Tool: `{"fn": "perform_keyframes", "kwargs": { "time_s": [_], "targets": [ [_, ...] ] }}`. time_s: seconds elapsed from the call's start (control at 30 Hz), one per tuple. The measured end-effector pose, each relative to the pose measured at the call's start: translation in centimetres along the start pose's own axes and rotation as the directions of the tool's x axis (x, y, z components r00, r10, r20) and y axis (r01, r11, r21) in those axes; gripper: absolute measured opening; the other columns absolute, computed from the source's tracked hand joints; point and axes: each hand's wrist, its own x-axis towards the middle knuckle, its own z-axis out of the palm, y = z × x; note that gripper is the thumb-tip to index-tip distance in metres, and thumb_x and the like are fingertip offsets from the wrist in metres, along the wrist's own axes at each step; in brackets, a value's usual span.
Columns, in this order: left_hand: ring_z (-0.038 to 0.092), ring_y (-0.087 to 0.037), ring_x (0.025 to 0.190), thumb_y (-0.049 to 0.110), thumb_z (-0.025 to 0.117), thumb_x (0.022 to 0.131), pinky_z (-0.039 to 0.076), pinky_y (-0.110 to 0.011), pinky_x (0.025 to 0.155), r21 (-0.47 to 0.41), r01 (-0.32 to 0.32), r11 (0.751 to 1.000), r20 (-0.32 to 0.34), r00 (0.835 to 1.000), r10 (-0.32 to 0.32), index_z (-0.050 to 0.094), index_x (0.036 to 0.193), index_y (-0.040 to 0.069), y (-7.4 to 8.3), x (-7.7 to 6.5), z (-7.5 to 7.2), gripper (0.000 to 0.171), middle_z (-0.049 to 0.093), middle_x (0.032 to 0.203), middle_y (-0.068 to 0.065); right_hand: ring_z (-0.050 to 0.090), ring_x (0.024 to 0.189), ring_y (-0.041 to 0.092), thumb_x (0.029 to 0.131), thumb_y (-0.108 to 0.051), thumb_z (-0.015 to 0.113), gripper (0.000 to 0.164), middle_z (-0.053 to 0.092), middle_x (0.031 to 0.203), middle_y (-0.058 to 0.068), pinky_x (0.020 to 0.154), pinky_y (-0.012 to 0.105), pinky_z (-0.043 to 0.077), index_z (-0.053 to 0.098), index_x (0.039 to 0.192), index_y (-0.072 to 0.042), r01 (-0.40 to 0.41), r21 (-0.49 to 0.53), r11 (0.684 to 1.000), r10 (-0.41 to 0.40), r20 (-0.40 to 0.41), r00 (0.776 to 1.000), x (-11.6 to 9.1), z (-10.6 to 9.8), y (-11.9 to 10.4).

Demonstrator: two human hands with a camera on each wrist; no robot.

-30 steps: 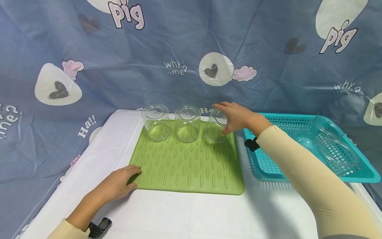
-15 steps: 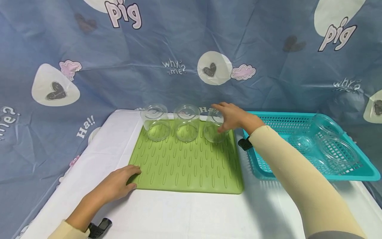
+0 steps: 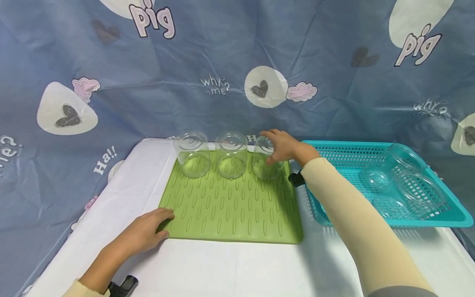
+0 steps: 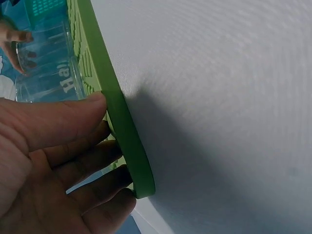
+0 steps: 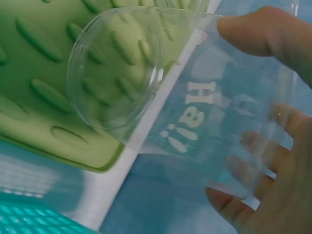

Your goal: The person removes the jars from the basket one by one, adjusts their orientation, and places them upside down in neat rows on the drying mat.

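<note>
My right hand [image 3: 282,146] grips the rightmost clear cup [image 3: 261,163], its thumb on one side and its fingers spread round the other. In the right wrist view, the cup's wide rim [image 5: 75,73] is over the green mat [image 5: 44,83]. Two matching clear cups, a middle one [image 3: 231,165] and a left one [image 3: 194,165], stand upside down in a row on the mat's far part. At the mat's near left corner, my left hand [image 3: 142,233] rests with its thumb and fingertips touching the edge, as the left wrist view shows.
To the right of the mat stands a turquoise slotted basket [image 3: 438,222] with several clear cups [image 3: 408,159] lying in it. White cloth [image 3: 208,268] covers the table. A blue printed sheet [image 3: 167,95] hangs close behind the row.
My right hand and forearm have shifted slightly left, the hand settling further round the rightmost cup. My left hand stays at the mat's corner.
</note>
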Motion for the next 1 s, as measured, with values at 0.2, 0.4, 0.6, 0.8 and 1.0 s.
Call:
{"fn": "perform_keyframes", "kwargs": {
  "time_s": [0.2,0.4,0.6,0.8,1.0],
  "targets": [
    [0.056,-0.046,0.125,0.009,0.076,0.083,0.047,-0.061,0.103,-0.007,0.004,1.0,0.0,1.0,-0.004,0.064,0.125,0.001,-0.2,-0.2,-0.1,0.045,0.06,0.135,-0.023,0.013,0.151,0.043,0.085,-0.029,0.076,0.098,0.012,0.165,0.014,0.116,0.066,0.033,0.012,0.16,-0.023,-0.021,0.025,0.999,0.022,-0.006,1.0,0.0,0.8,-0.3],
    [0.055,-0.047,0.125,0.009,0.075,0.084,0.047,-0.061,0.104,-0.012,0.01,1.0,0.003,1.0,-0.01,0.063,0.127,0.0,-0.1,-0.3,-0.1,0.045,0.059,0.136,-0.023,0.013,0.152,0.042,0.085,-0.032,0.077,0.1,0.01,0.166,0.012,0.116,0.067,0.031,0.011,0.16,-0.025,-0.033,0.0,0.999,0.033,-0.011,0.999,0.1,0.9,-0.3],
    [0.055,-0.047,0.126,0.008,0.074,0.085,0.047,-0.061,0.105,-0.021,0.006,1.0,-0.001,1.0,-0.006,0.062,0.127,-0.001,0.0,-0.2,-0.2,0.045,0.059,0.137,-0.023,0.012,0.153,0.041,0.081,-0.036,0.08,0.105,0.01,0.167,0.011,0.119,0.072,0.019,0.013,0.16,-0.025,-0.027,-0.048,0.998,0.025,-0.045,0.999,0.1,0.8,0.0],
    [0.054,-0.047,0.127,0.009,0.074,0.085,0.046,-0.061,0.105,-0.027,0.001,1.0,0.001,1.0,-0.001,0.062,0.128,-0.001,0.0,-0.3,-0.1,0.045,0.058,0.137,-0.024,0.006,0.154,0.042,0.077,-0.045,0.082,0.112,0.005,0.168,0.014,0.119,0.074,0.015,0.011,0.161,-0.022,0.007,-0.071,0.997,-0.012,-0.072,0.997,-1.2,-0.1,0.0],
    [0.054,-0.047,0.127,0.01,0.074,0.085,0.047,-0.061,0.105,-0.014,0.007,1.0,0.007,1.0,-0.007,0.062,0.128,0.0,0.1,-0.2,-0.2,0.046,0.058,0.137,-0.023,0.007,0.154,0.042,0.078,-0.044,0.081,0.111,0.007,0.168,0.015,0.116,0.072,0.021,0.012,0.161,-0.02,0.056,-0.112,0.992,-0.07,-0.124,0.99,-4.3,-1.7,0.3]
  ]
}}
